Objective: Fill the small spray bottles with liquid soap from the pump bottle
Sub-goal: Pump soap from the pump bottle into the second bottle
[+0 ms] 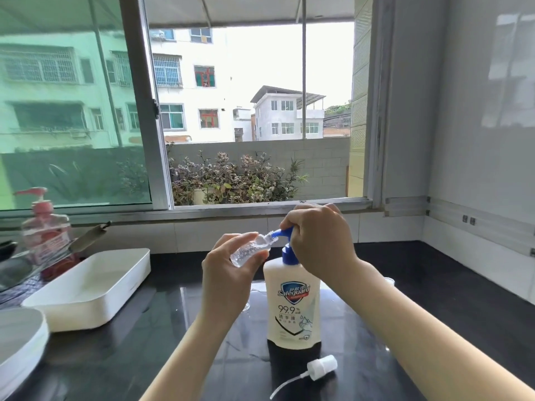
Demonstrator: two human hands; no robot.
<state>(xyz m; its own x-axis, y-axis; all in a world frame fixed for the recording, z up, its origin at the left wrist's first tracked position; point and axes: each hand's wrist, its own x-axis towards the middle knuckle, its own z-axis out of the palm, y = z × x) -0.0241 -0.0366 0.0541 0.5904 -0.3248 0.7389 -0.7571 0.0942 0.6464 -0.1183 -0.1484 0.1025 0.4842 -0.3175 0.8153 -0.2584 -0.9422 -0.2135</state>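
Left hand (228,273) fingers (239,236) curled round the tilted small spray bottle (251,249), its mouth at the blue pump head (282,233). Right hand (318,241) fingers (301,221) gripped that pump head, at the small bottle's two o'clock. The Safeguard pump bottle (292,305) stood on the dark surface (434,285), a loose spray cap (320,367) at its six o'clock.

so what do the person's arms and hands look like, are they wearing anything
The left hand and right hand are bare: no gloves, and no rings show. The left forearm and right forearm are bare too, with no sleeve, watch or bracelet in view.
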